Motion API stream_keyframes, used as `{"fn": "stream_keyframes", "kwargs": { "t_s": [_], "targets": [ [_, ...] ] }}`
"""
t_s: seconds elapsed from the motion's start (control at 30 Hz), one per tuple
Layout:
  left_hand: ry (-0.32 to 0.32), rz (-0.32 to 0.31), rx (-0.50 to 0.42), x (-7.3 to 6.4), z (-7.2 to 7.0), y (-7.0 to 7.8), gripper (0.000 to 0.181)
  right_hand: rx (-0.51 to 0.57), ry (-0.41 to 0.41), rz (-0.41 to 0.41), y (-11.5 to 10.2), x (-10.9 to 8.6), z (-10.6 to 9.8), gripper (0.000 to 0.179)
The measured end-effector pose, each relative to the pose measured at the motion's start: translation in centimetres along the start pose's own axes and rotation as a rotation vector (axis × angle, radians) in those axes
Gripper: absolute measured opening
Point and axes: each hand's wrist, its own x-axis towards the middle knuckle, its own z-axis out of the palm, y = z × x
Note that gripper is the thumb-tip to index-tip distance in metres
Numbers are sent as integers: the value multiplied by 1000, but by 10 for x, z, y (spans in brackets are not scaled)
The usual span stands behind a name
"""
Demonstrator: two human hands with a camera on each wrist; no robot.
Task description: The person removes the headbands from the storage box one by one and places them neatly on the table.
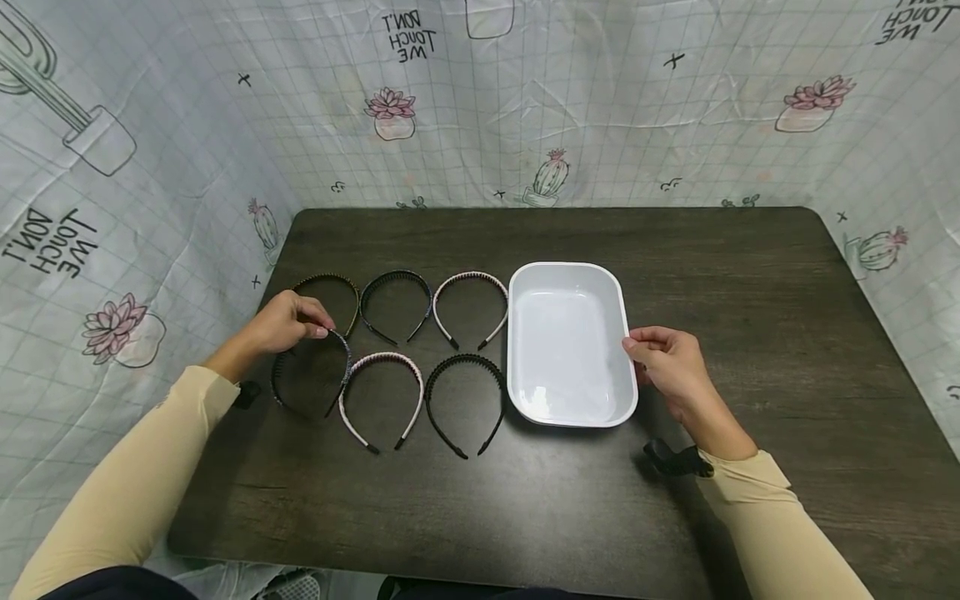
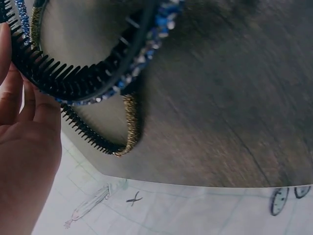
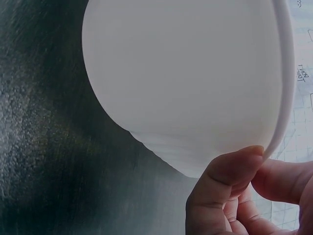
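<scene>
My left hand (image 1: 288, 321) pinches the top of a dark toothed headband (image 1: 348, 354) at the left of the table. Up close, in the left wrist view, blue and silver stones run along this headband (image 2: 142, 63), and its comb teeth point inward. Behind it lies a gold-covered headband (image 1: 357, 302), partly hidden by the hand. My right hand (image 1: 671, 367) grips the right rim of a white rectangular dish (image 1: 570, 350) between thumb and fingers. In the right wrist view the dish's pale outer side (image 3: 186, 73) fills much of the picture.
Left of the dish, in two rows, lie a dark blue headband (image 1: 397, 273), a pale pink headband (image 1: 471, 275), another pink one (image 1: 382, 357) and a black headband (image 1: 467, 359). The dark wooden table (image 1: 750, 275) meets a patterned cloth (image 1: 465, 167) at its back edge.
</scene>
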Motion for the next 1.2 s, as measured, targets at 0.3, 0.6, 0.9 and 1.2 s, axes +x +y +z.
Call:
{"fn": "stream_keyframes", "kwargs": {
  "t_s": [0.3,0.6,0.9,1.2],
  "targets": [
    [-19,26,12,-8,0,-9,8,-7,-4,-3,0,1,1,44],
    [-39,22,21,-13,0,-15,9,-16,-2,1,2,2,0,44],
    [-37,46,29,-17,4,-18,12,-12,-4,-5,2,2,0,43],
    [-50,27,46,-18,7,-21,14,-18,-2,-12,-2,-1,1,43]
  ]
}}
